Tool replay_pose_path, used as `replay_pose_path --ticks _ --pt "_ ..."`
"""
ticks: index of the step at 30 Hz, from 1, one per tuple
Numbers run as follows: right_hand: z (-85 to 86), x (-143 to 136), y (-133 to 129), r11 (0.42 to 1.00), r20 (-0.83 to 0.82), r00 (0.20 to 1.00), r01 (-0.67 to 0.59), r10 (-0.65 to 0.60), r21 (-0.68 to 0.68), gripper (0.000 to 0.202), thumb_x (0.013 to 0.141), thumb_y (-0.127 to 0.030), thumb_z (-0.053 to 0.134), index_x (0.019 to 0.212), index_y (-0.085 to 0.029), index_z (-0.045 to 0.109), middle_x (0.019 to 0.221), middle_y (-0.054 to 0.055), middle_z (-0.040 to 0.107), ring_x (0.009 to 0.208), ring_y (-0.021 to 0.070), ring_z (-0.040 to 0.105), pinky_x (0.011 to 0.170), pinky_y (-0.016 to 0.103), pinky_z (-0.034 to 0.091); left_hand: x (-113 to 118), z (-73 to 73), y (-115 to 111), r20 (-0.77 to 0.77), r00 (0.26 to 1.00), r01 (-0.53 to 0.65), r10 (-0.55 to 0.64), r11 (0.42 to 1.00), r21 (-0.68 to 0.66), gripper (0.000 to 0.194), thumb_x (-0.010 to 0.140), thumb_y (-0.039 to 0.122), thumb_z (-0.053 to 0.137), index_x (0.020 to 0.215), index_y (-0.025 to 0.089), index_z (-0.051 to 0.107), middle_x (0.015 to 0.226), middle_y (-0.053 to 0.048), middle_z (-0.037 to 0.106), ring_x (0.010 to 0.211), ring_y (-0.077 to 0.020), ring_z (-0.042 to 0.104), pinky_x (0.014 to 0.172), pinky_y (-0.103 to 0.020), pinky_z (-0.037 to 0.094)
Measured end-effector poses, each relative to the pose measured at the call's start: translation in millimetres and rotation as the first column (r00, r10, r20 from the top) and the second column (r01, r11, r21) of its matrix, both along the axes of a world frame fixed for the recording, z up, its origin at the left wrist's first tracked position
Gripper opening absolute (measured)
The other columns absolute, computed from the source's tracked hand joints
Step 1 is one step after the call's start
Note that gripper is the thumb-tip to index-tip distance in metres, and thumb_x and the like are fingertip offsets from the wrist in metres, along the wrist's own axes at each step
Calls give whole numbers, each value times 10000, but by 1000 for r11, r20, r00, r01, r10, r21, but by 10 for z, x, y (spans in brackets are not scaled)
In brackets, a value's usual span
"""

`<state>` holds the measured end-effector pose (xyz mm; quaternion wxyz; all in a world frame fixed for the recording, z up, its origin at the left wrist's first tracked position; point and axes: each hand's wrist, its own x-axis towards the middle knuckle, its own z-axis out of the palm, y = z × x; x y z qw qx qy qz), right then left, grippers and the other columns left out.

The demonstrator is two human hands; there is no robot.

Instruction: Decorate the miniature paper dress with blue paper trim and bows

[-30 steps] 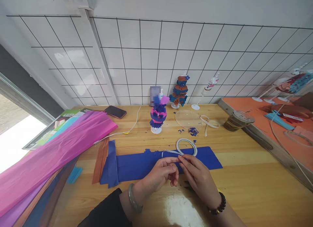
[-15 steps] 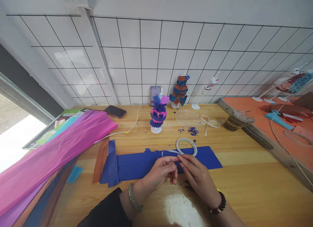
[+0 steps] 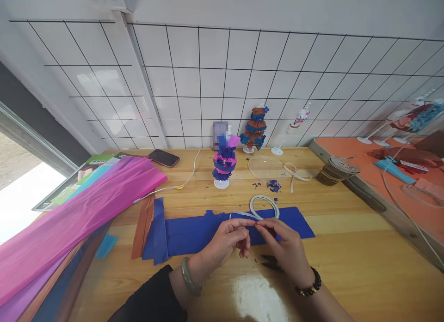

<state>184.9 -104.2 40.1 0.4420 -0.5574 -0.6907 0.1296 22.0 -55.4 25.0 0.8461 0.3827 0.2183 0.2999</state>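
Note:
My left hand (image 3: 231, 239) is over the long blue paper strip (image 3: 190, 229), index finger stretched to the right and the other fingers curled. The thumb and index finger of my right hand (image 3: 286, 246) are pinched together at the tip of my left index finger; whatever is between them is too small to make out. Just behind my hands lies a white tape roll (image 3: 252, 205) with a loose tail on the blue paper. Dark scissors (image 3: 270, 262) show partly under my right hand.
Behind stand a blue-and-pink paper figure (image 3: 225, 164) and a brown-and-blue one (image 3: 255, 130). Pink paper (image 3: 104, 206) and a phone (image 3: 164, 158) lie left. A lidded cup (image 3: 336, 170) is at right, beside an orange surface (image 3: 391, 188). Blue scraps (image 3: 274, 185) lie behind the roll.
My right hand has shifted slightly right and its fingers have drawn into a tighter pinch. More of the dark scissors shows. My left hand has barely moved.

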Motion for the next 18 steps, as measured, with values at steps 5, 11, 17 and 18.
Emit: replay_pose_path --ticks 5,11,17,18 --pt "14 -16 10 988 -154 986 35 -59 -153 148 829 -315 555 821 -200 648 795 50 659 665 152 593 550 245 475 -2 32 5 -4 1000 -14 14 999 -38 346 732 266 605 1040 110 583 540 8 551 396 -90 502 383 -195 341" --pt "15 -31 12 987 -209 977 15 -49 -160 187 839 -335 532 845 -215 676 810 57 659 737 176 601 624 269 493 16 37 -18 -10 1000 8 -9 999 -39 370 733 276 604 1056 96 583 539 2 548 393 -87 491 400 -207 358" --pt "-3 -65 17 971 -330 936 43 -121 -236 183 792 -370 588 830 -206 661 818 61 642 722 175 588 576 258 487 6 47 -14 -1 1000 8 -8 999 -47 370 737 255 586 1065 85 585 546 -1 545 395 -90 488 396 -210 341" --pt "-4 -68 18 966 -360 924 34 -127 -255 190 782 -378 598 827 -205 660 815 57 639 687 163 581 555 252 480 5 47 -7 -2 1000 0 0 999 -54 374 736 249 583 1072 86 581 545 -1 547 394 -91 487 394 -209 335"
